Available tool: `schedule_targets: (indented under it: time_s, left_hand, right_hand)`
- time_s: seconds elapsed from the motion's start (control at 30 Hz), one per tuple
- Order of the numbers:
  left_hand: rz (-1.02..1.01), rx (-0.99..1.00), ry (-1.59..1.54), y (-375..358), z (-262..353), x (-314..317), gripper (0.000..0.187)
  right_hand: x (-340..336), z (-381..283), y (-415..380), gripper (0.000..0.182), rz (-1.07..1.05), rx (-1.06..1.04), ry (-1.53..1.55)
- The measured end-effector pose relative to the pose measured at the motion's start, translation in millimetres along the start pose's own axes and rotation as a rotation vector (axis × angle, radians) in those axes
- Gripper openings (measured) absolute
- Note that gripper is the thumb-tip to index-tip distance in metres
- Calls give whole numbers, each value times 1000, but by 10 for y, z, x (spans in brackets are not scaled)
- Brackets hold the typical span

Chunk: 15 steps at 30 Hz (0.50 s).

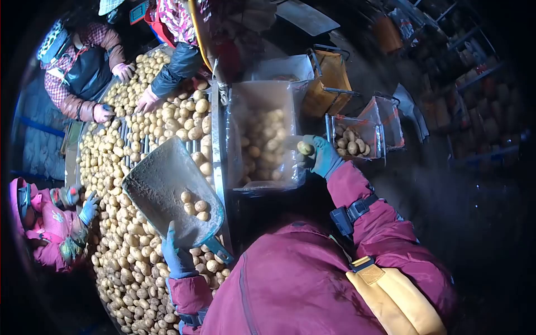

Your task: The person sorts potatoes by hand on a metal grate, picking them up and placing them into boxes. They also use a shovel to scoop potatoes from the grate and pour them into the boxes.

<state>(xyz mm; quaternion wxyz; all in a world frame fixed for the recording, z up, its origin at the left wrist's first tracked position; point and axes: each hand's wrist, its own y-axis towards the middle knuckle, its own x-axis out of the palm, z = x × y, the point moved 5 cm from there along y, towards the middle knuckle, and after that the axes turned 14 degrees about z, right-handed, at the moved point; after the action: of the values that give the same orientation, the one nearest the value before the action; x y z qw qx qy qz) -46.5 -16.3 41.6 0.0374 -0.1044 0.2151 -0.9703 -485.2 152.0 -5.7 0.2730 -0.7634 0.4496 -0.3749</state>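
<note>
My right hand (325, 157), in a blue-green glove, is closed around a potato (305, 148), held out between the lined crate and the smaller baskets. A large grey scoop (162, 181) with a green rim and handle rests over the potatoes on the sorting table, and several potatoes (195, 206) lie in it. At its near rim is my left hand (177, 255), gloved in blue. Its thumb lies along the edge, and the other fingers are mostly hidden by the scoop. Around the scoop, a thick layer of potatoes (134, 257) covers the rollers.
A plastic-lined crate (262, 95) of potatoes stands beside the table's metal edge (219, 151). Further right are a wire basket (357, 131) holding potatoes and a yellow-lined basket (326, 78). Co-workers' gloved hands (146, 100) reach onto the table from the far and left sides.
</note>
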Motion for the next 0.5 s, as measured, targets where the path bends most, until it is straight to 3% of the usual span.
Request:
schedule_targets:
  time_s: [0.1,0.33,0.43,0.5]
  left_hand:
    - [-20,-25,28,-15,7,115,39]
    - [-54,15,160,86,-92,73,43]
    - [-82,34,195,103,-111,-125,42]
    - [-97,42,166,94,-149,-64,41]
  right_hand:
    - [-65,-132,15,36,-145,11,40]
    - [-194,-255,-23,49,-221,-93,-11]
    - [-238,-70,-50,49,-225,-35,46]
    - [-301,16,57,52,-97,23,26]
